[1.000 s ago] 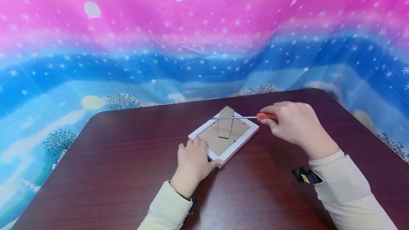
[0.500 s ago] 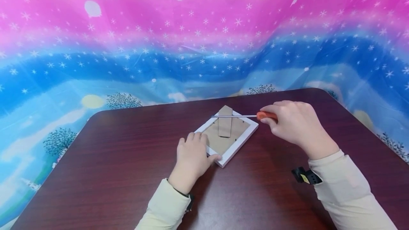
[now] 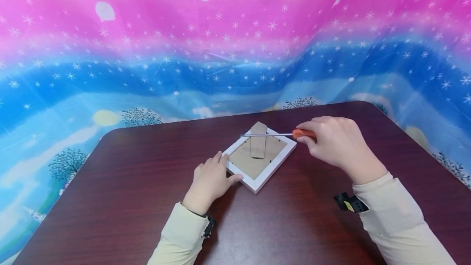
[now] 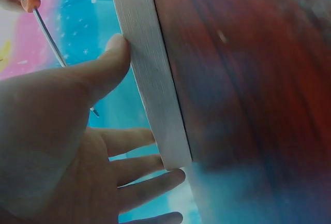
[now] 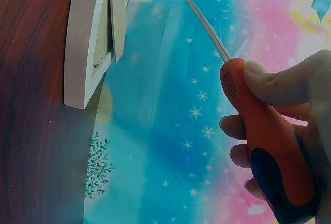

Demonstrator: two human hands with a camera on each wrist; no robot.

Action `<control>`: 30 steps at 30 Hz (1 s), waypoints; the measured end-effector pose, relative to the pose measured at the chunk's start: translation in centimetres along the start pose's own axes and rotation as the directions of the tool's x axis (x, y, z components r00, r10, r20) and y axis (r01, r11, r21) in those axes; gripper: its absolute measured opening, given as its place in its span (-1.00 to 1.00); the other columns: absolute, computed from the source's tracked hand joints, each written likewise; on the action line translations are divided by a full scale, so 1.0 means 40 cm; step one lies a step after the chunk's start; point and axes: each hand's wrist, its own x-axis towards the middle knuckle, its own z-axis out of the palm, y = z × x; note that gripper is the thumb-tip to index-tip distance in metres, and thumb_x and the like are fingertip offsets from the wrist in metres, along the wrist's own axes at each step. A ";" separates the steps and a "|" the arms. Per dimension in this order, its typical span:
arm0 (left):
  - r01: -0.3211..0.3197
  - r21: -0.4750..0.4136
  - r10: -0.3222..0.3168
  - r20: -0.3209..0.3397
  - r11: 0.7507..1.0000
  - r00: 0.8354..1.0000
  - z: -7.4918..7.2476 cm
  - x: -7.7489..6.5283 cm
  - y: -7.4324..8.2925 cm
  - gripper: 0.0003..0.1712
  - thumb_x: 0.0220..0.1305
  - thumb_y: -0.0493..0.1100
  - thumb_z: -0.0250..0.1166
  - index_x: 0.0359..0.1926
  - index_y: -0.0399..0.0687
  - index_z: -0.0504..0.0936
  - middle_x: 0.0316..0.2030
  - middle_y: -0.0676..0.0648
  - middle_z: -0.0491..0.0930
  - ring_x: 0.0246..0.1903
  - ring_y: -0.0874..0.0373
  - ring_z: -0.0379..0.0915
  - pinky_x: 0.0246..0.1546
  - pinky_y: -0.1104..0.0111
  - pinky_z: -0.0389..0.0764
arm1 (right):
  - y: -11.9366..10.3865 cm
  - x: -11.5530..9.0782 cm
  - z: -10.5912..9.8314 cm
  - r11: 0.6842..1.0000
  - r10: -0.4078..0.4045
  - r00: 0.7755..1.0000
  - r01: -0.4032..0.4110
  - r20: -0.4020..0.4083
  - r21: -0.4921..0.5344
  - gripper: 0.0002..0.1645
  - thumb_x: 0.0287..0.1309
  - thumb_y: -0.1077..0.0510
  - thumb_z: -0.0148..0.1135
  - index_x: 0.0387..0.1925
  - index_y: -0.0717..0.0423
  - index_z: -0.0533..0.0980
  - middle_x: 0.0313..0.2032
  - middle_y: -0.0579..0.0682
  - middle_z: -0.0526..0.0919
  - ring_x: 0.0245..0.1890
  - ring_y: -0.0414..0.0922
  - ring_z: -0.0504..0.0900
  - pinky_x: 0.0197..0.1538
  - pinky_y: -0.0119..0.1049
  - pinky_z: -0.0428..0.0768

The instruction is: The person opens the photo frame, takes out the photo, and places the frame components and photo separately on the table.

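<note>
Right hand (image 3: 340,142) hides most of the screwdriver (image 3: 279,135) handle.

White picture frame (image 3: 260,162) face-down, cardboard back up, stand flap raised, left fingers (image 3: 219,161) on its near-left edge. Orange-handled screwdriver (image 3: 279,135) gripped by right fingers (image 3: 312,128), shaft level over frame.

left hand (image 4: 67,146) | thumb on white frame (image 4: 150,79) edge | screwdriver (image 4: 49,38) behind
</note>
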 end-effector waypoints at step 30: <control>0.098 0.302 -0.082 -0.064 0.948 0.995 -0.021 -0.042 0.081 -0.09 -0.07 0.53 0.11 0.02 -0.12 0.55 -0.29 -0.20 0.65 -0.21 -0.08 0.53 -0.09 0.10 0.47 | -0.006 0.000 0.014 1.000 -0.029 0.999 0.029 -0.019 0.003 -0.72 -0.14 -0.05 0.37 -0.30 -0.10 0.72 -0.49 -0.02 0.79 -0.53 -0.06 0.64 -0.59 -0.11 0.52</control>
